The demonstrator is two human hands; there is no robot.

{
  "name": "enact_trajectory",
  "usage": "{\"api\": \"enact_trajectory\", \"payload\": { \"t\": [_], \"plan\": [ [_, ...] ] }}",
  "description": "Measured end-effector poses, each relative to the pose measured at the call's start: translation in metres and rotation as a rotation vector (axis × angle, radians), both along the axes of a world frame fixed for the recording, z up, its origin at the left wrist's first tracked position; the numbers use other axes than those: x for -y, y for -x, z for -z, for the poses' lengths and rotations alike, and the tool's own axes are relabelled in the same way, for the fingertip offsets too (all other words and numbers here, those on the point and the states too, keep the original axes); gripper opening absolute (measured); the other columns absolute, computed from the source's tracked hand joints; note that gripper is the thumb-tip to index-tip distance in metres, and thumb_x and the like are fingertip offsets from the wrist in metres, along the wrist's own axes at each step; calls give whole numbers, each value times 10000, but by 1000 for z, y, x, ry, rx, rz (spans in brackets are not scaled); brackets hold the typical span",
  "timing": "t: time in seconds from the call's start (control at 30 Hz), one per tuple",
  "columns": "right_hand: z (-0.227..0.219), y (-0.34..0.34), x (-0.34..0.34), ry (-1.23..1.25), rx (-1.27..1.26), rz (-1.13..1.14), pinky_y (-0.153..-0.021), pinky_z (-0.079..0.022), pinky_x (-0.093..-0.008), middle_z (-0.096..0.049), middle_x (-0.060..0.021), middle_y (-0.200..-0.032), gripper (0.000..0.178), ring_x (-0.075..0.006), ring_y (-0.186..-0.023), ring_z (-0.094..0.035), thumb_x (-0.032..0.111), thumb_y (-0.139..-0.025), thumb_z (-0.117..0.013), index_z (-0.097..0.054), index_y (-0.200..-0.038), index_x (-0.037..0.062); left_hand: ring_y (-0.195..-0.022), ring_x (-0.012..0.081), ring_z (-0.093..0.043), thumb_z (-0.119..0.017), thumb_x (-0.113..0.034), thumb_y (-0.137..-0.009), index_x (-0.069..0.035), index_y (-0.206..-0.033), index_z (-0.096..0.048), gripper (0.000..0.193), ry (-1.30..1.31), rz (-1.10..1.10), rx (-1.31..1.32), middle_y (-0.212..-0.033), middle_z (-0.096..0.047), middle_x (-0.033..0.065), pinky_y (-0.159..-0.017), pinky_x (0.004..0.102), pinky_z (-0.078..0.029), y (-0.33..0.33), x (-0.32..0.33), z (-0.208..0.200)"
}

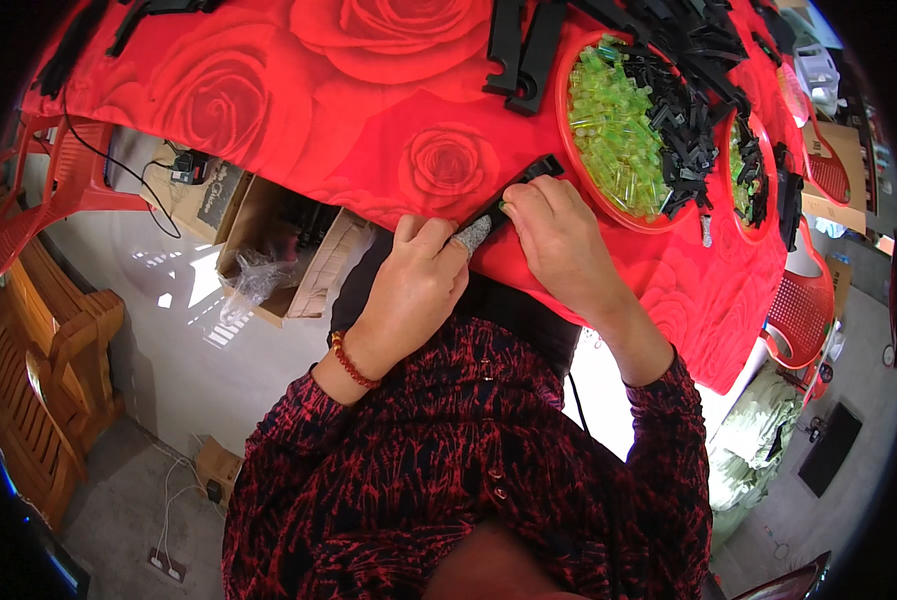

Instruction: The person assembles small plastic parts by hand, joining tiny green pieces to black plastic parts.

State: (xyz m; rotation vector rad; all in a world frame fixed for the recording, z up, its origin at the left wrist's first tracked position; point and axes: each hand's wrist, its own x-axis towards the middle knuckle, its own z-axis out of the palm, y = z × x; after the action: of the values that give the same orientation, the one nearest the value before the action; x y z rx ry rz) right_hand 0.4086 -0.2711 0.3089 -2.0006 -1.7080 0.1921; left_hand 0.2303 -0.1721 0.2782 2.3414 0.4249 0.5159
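Clock taken from the black strip (pixel 496 211), held across the near edge of the counter (pixel 268 150). That edge is run slantwise from 9 o'clock, beneath the hands, to 4.

Left to right: a wooden bench (pixel 43 370) is set well apart, between 8 and 9. A red chair (pixel 68 185) is parked at 9, off the counter. An open cardboard box (pixel 330 262) is left on the floor at 8, with clear plastic film (pixel 256 278) over it. Most room for moving is given at 10 to 11, over rose-print cloth.

Strip is gripped by the left hand (pixel 418 270) at its near end; grey speckled cover seen at the fingertips. Right hand (pixel 558 230) is pinched at the strip, a small yellow-green bit at its fingertips.

12: long black pieces (pixel 513 60) laid. 2: way blocked by a round red basin (pixel 633 224), filled with yellow-green tubes (pixel 608 130) and black clips (pixel 680 150). Second basin placed at 3.
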Motion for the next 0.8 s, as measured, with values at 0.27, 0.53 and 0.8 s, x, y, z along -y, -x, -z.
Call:
{"api": "enact_trajectory", "payload": {
  "t": [0.27,0.53,0.8],
  "plan": [
    [6,-1,2,-28,-102,51,-734,-472,-427,-560,-143,-911,134,-348,-822,-556,25,-874,-640,-586,-997,20,-925,340,-536,-695,-1,-753,-10,-854,-638,117,2,-18,37,-988,-582,114,-778,398,-509,1,1,1],
    [12,4,5,-100,-132,100,-727,-470,-429,-561,-142,-897,139,-347,-826,-561,17,-863,-653,-597,-990,21,-933,338,-534,-696,2,-755,-6,-857,-639,117,2,-11,37,-993,-577,116,-778,398,-511,1,0,1],
    [8,2,1,-95,-118,75,-709,-462,-431,-553,-141,-888,131,-344,-806,-553,16,-861,-654,-587,-973,24,-936,337,-533,-695,2,-752,-8,-859,-642,119,17,-19,37,-993,-576,116,-790,397,-508,0,1,1]
  ]
}}
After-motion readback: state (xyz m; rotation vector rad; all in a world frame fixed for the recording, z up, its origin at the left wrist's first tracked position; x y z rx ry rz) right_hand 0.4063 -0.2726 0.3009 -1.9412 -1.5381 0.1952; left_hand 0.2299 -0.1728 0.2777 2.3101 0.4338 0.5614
